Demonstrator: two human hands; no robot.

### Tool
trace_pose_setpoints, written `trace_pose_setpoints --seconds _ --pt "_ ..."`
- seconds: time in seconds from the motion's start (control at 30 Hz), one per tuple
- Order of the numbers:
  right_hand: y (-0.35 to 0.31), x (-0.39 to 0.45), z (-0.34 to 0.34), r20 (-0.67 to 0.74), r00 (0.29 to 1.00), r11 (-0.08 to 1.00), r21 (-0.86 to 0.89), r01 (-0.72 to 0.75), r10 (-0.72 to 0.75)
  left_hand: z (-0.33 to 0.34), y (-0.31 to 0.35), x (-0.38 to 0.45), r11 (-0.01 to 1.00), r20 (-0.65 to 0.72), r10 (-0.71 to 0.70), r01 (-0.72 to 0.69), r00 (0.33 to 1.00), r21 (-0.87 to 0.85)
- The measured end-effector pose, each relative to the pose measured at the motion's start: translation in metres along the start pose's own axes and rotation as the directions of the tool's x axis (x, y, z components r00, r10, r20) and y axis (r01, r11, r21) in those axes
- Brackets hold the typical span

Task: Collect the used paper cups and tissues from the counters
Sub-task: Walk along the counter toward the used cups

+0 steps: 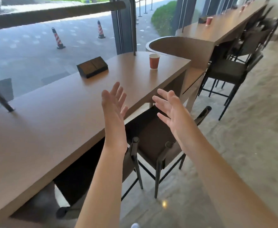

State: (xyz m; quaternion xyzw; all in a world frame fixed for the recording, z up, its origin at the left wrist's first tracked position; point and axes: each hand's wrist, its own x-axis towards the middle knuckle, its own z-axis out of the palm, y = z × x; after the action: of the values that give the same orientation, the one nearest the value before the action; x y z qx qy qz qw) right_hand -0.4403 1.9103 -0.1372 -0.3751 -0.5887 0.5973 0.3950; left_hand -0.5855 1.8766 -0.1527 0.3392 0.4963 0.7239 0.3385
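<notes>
A red paper cup (154,61) stands upright near the right end of the long wooden counter (56,122) by the window. Another red cup (209,20) stands on the far counter (223,28) at the upper right, with more small red cups blurred further back. My left hand (114,104) and my right hand (172,111) are both held out in front of me, fingers straight and spread, palms facing each other, holding nothing. Both hover over the counter's near edge, well short of the near cup. No tissue is visible.
A dark tissue box (92,67) sits on the near counter, left of the cup. A bar stool (158,142) is tucked under the counter below my hands. More dark stools (230,71) line the far counter. A curved partition (176,45) joins the two counters.
</notes>
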Motion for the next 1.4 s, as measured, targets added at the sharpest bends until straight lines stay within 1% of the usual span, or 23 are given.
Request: trace_pose_setpoints --seconds 0.1,0.23,0.3,0.37,0.47,0.63,0.73,0.87,0.97,1.03,1.1,1.13,1.27,1.4 --pt "0.010 0.007 -0.016 -0.140 0.989 0.998 -0.026 -0.054 0.049 0.028 -0.024 0.020 0.998 0.133 -0.068 0.068 0.989 0.001" --pt "0.019 0.007 -0.050 -0.279 0.958 0.996 -0.030 -0.080 0.069 0.066 -0.049 0.020 0.992 0.303 -0.124 0.126 0.945 0.013" --pt "0.017 0.010 -0.065 -0.328 0.943 0.997 -0.018 -0.069 0.060 0.083 -0.051 0.020 0.991 0.360 -0.134 0.131 0.923 0.032" --pt "0.013 0.015 -0.076 -0.345 0.937 0.999 -0.010 -0.051 0.044 0.097 -0.051 0.022 0.991 0.389 -0.131 0.123 0.912 0.044" --pt "0.012 0.023 -0.092 -0.331 0.943 1.000 0.009 -0.029 0.030 0.113 -0.051 0.027 0.994 0.379 -0.112 0.097 0.919 0.058" --pt "0.009 0.035 -0.124 -0.274 0.960 0.997 0.061 -0.045 0.060 0.142 -0.048 0.024 0.990 0.319 -0.083 0.043 0.944 0.132" --pt "-0.004 0.043 -0.148 -0.179 0.980 0.991 0.113 -0.065 0.085 0.162 -0.039 0.014 0.986 0.276 -0.048 0.001 0.960 0.168" --pt "-0.012 0.043 -0.183 -0.103 0.995 0.985 0.173 0.014 0.004 0.199 -0.028 -0.001 0.974 0.208 0.031 -0.076 0.978 0.214" --pt "-0.015 0.040 -0.214 -0.062 0.998 0.980 0.196 0.041 -0.030 0.232 -0.028 -0.013 0.961 0.203 0.066 -0.117 0.977 0.251" --pt "-0.017 0.038 -0.236 -0.064 0.997 0.976 0.210 0.058 -0.045 0.255 -0.030 -0.019 0.970 0.206 0.033 -0.081 0.978 0.228" --pt "-0.017 0.035 -0.260 -0.089 0.995 0.964 0.256 0.072 -0.051 0.280 -0.035 -0.023 0.981 0.211 -0.004 -0.037 0.977 0.189" --pt "-0.017 0.033 -0.273 -0.104 0.994 0.955 0.286 0.074 -0.046 0.294 -0.038 -0.024 0.980 0.211 -0.015 -0.028 0.977 0.198" --pt "-0.021 0.022 -0.323 -0.151 0.987 0.925 0.364 0.108 -0.056 0.352 -0.050 -0.026 0.967 0.253 -0.028 -0.038 0.967 0.250" --pt "-0.027 0.011 -0.373 -0.244 0.964 0.904 0.382 0.192 -0.102 0.412 -0.058 -0.036 0.967 0.345 -0.055 -0.035 0.937 0.251"
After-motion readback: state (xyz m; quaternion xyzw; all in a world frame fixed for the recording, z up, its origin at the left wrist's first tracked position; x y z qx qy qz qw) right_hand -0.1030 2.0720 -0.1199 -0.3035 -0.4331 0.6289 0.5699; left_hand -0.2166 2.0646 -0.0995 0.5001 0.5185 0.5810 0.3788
